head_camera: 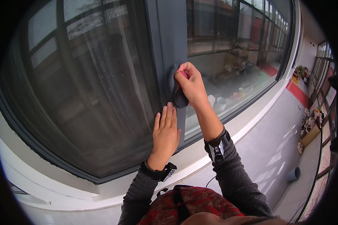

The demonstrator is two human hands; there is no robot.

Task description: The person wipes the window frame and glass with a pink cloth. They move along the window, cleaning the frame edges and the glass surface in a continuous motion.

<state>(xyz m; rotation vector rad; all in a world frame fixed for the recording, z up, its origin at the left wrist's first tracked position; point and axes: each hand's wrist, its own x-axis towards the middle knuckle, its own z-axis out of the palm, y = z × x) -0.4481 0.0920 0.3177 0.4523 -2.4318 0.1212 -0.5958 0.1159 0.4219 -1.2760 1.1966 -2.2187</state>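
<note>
My right hand [190,83] pinches a dark grey cloth pad [181,98] with a bit of pink showing under the fingers. The pad is held against the grey upright [173,36] of the window frame, between two panes. Just below it, my left hand [166,126] lies flat on the lower part of that upright, fingers stretched out and holding nothing. On the left, the insect screen or dark pane [101,98] runs close beside the left fingertips. To the right is a glass pane [214,70] with reflections; a light cup [221,103] shows through or in it.
A white sill [242,129] runs under the window. On the right, the tiled floor [270,146] holds a grey-blue bucket [293,174], a box of shoes [310,135] and a red mat [297,91]. Potted plants [300,71] stand farther back.
</note>
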